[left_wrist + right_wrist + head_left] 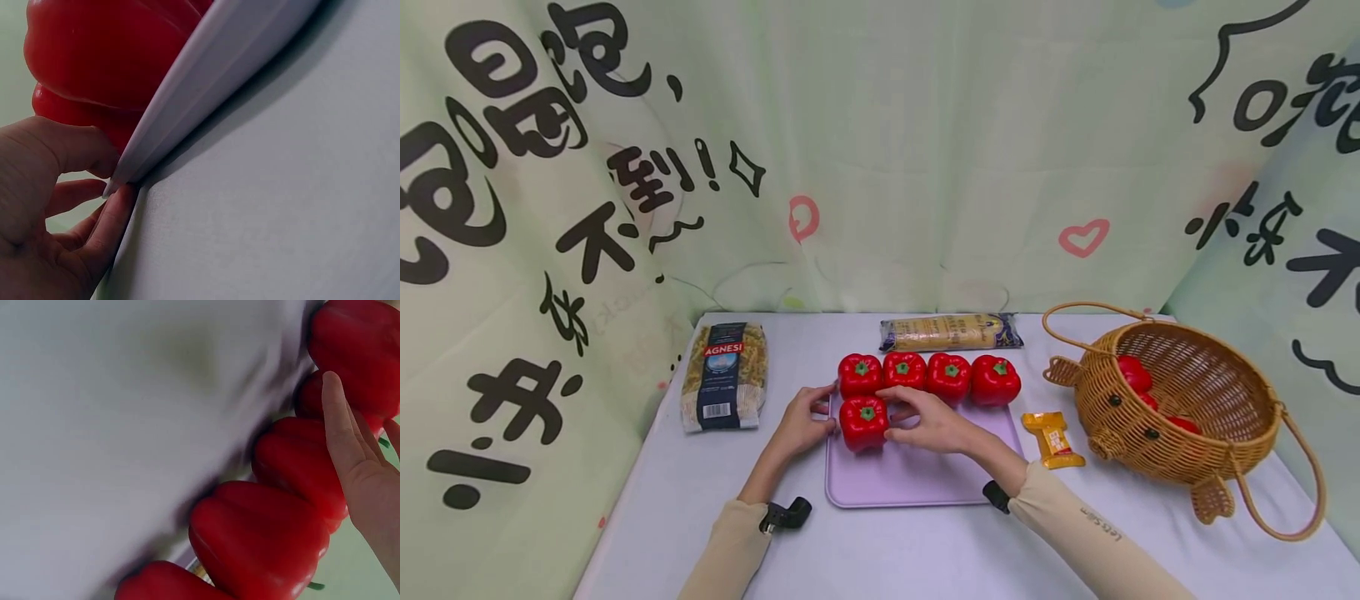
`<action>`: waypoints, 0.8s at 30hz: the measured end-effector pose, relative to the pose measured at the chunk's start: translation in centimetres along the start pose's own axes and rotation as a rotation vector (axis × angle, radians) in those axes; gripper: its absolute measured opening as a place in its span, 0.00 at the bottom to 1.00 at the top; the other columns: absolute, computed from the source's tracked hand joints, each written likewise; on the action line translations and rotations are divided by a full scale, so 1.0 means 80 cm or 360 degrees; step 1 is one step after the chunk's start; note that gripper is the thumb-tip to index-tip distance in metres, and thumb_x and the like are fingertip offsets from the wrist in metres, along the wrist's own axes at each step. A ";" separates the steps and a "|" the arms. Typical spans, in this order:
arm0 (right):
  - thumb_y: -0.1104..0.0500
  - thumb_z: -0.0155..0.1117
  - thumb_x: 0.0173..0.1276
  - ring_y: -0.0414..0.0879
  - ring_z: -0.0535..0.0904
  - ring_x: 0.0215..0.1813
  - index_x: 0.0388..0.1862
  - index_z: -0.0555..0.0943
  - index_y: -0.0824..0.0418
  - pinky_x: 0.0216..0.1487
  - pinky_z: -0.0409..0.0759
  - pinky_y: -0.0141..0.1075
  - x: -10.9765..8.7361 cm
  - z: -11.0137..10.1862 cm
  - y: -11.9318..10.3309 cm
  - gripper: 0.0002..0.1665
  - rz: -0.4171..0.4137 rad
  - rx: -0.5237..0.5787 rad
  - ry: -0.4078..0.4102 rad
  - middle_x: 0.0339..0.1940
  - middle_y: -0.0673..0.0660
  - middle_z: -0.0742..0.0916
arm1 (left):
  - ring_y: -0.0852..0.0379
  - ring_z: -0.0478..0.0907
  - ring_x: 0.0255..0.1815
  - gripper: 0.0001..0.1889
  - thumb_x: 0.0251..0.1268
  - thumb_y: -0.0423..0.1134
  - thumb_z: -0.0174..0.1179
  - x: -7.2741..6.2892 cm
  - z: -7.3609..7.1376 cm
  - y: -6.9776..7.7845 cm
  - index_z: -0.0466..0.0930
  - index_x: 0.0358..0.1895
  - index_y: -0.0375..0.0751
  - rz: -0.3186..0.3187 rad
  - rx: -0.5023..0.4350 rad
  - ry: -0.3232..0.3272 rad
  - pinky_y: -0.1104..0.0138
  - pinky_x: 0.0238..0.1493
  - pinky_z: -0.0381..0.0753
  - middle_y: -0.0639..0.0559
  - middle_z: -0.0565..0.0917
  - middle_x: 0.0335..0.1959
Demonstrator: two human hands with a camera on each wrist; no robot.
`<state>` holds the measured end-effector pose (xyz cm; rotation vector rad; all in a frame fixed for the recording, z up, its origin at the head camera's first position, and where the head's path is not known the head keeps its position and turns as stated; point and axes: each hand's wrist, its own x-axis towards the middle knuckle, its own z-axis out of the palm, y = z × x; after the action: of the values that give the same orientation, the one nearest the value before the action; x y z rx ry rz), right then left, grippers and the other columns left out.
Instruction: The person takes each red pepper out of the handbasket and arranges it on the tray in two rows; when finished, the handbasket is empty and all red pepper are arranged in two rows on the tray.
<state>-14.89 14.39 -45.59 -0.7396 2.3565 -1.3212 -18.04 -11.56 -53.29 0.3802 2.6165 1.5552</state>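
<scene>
A red bell pepper (863, 425) sits on the left part of a lilac tray (925, 483), in front of a row of several more red bell peppers (949, 379) along the far side. My left hand (805, 423) is at the tray's left edge. In the left wrist view its thumb and fingers pinch the tray rim (187, 94), with fingers partly underneath. My right hand (936, 421) is at the right side of the front pepper, fingers extended. The right wrist view shows its straight fingers beside that pepper (359, 350); whether they touch it is hard to tell.
To the right stands a wicker basket (1210, 458) with several red peppers inside. Between it and the tray lies a small orange packet (1054, 440). A pasta bag (724, 375) lies at the left, and a long noodle pack (951, 332) lies behind the peppers.
</scene>
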 end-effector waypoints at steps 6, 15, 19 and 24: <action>0.62 0.67 0.64 0.57 0.80 0.56 0.69 0.70 0.63 0.50 0.83 0.38 -0.005 -0.008 -0.005 0.34 0.0012 0.0007 0.0018 0.62 0.64 0.79 | 0.45 0.80 0.46 0.31 0.51 0.24 0.65 0.001 0.001 0.000 0.74 0.64 0.31 -0.0014 0.0012 -0.0006 0.58 0.45 0.84 0.38 0.76 0.51; 0.61 0.68 0.65 0.60 0.81 0.56 0.65 0.73 0.65 0.52 0.83 0.39 -0.022 -0.033 -0.011 0.30 0.0023 0.0027 0.0084 0.58 0.66 0.81 | 0.46 0.80 0.46 0.31 0.51 0.25 0.65 0.000 0.002 0.000 0.74 0.65 0.31 -0.0015 0.0013 -0.0001 0.58 0.46 0.84 0.38 0.76 0.51; 0.59 0.68 0.66 0.56 0.82 0.54 0.64 0.74 0.65 0.52 0.83 0.41 -0.031 -0.048 -0.010 0.29 0.0058 -0.0005 0.0146 0.56 0.66 0.81 | 0.45 0.81 0.46 0.31 0.51 0.24 0.65 0.000 0.001 -0.001 0.74 0.64 0.31 0.0003 0.0000 0.0007 0.58 0.46 0.85 0.37 0.77 0.51; 0.59 0.68 0.66 0.55 0.82 0.53 0.64 0.74 0.66 0.51 0.83 0.41 -0.045 -0.069 -0.005 0.29 0.0092 -0.0051 0.0205 0.55 0.65 0.82 | 0.45 0.81 0.46 0.31 0.52 0.24 0.65 0.001 0.002 -0.002 0.74 0.65 0.31 0.0004 0.0010 0.0007 0.58 0.45 0.85 0.38 0.77 0.51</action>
<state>-14.76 20.09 -42.33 -0.6067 2.4852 -1.3470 -18.13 -11.48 -53.49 0.3812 2.6258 1.5502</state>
